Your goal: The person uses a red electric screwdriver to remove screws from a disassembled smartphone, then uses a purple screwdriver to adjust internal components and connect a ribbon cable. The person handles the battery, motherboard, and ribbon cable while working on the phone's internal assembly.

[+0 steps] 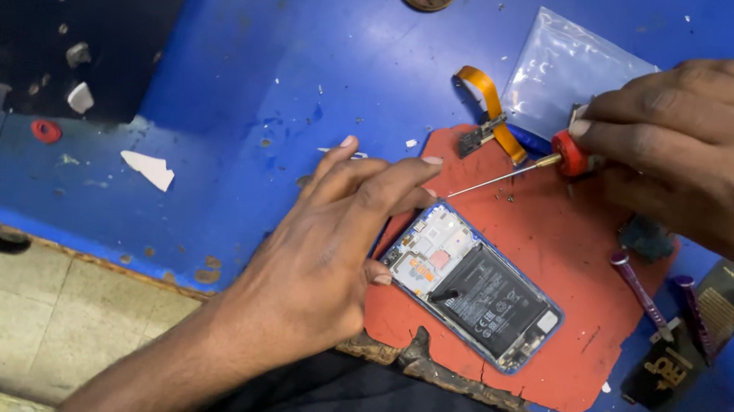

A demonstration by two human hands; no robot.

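Opened phone: the opened phone (474, 286), back cover off, lies at centre right of the frame on a red work mat (555, 354); its black battery and pale circuit board are exposed inside a blue frame.
Phone axis: the long axis runs diagonally, from the board end at upper left to the far end at lower right.
Left hand: the left hand (324, 248) comes in from the lower left and rests on the phone's upper-left end, fingers stretched out and spread, not curled round anything; the thumb touches the phone's left edge.
Right hand: the right hand (714, 157), in the upper right of the frame, has its fingers pinched closed on the red handle of a precision screwdriver (533, 166).
Screwdriver axis: the thin shaft slants from the handle at upper right down to a tip at lower left, which ends near the left fingertips, just above the phone's top corner.
Beside the mat: an orange flex cable (491, 109) with a dark connector lies at the mat's upper edge, next to a clear plastic bag (560, 71).
Lower right: two purple-handled tools (648, 295) lie on a black package.
Bench: a scuffed blue workbench (242, 76) carries all of it, with a white scrap (150, 170) at left.
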